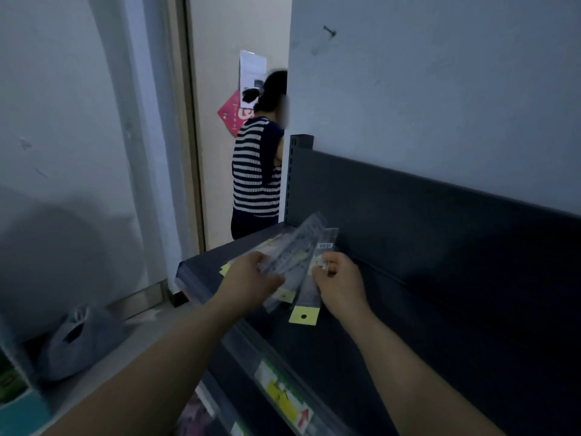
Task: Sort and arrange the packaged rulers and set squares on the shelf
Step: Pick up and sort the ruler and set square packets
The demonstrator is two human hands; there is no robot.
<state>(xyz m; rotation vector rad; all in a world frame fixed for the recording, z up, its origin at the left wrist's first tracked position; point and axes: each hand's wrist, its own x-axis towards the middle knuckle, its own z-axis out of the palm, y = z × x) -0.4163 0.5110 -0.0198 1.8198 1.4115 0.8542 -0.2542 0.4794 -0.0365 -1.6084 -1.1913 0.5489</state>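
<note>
Over the left end of the dark shelf [440, 309] both hands hold packaged rulers just above its top. No brand or writing can be read anywhere: the blur leaves only a white sticker [324, 246] with dark marks, perhaps a barcode, on the far end of the single pack [306, 297], and a yellow label [284, 399] with a red arrow on the shelf's front rail. The left hand [251, 278] has its fingers curled round a fan of packs [292, 253], long clear sleeves with pale rulers inside, showing faint scale marks and bits of yellow and green; they spread away from the hand toward the shelf's back panel [440, 215]. The right hand [341, 283] pinches the single pack between thumb and fingers near its middle. This pack is a narrow clear sleeve, lying beside the fan and touching or overlapping it, and its near end carries a yellow tab [303, 316] with a round hanging hole, reaching toward the shelf's front edge. More yellow tabs poke out under the left hand. Beyond the shelf's left end a person in a striped top [256, 177] stands at a door bearing a white notice [252, 77] and a red paper [231, 113]. Left of the shelf, on the floor, sits a grey bag [81, 338].
</note>
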